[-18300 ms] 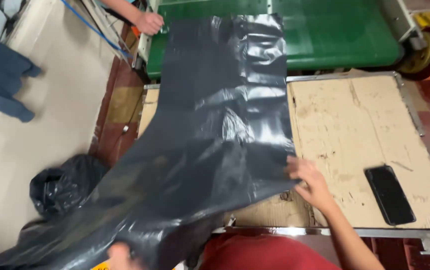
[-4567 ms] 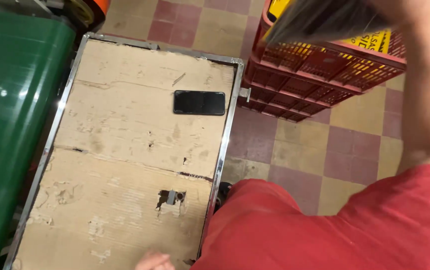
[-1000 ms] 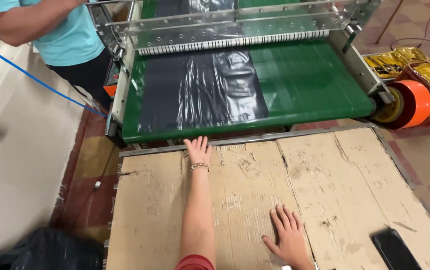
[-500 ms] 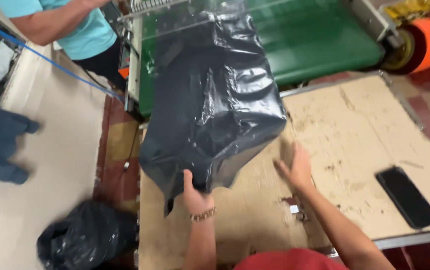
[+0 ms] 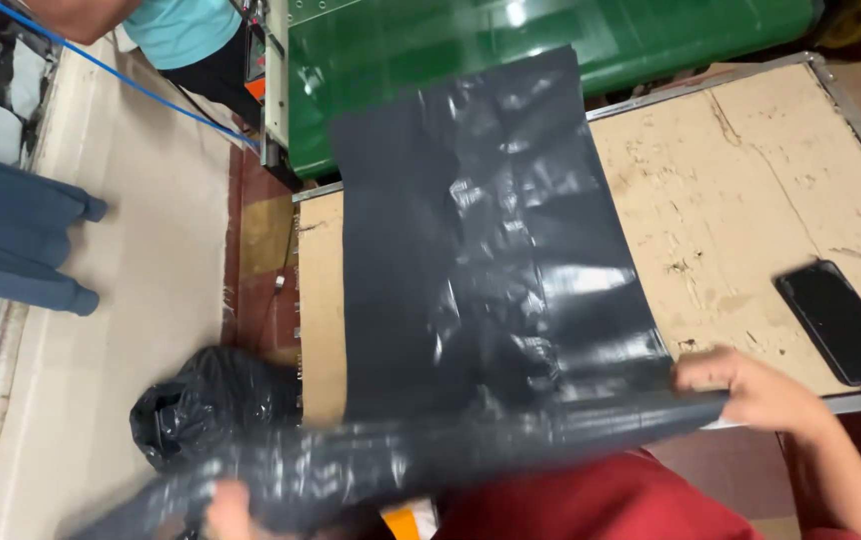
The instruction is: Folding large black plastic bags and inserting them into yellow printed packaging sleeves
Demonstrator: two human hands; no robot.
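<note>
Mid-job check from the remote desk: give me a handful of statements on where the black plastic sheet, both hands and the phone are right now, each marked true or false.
1. The right hand grips the near edge of the black plastic sheet. True.
2. The left hand is flat on the cardboard-topped table, clear of the sheet. False: it holds the sheet's near edge at lower left, off the table.
3. The phone lies under the sheet. False: it lies uncovered on the table, to the right of the sheet.
4. The sheet's far end reaches the green machine. True.
5. A bunched black bag sits on the floor left of the table. True.
</note>
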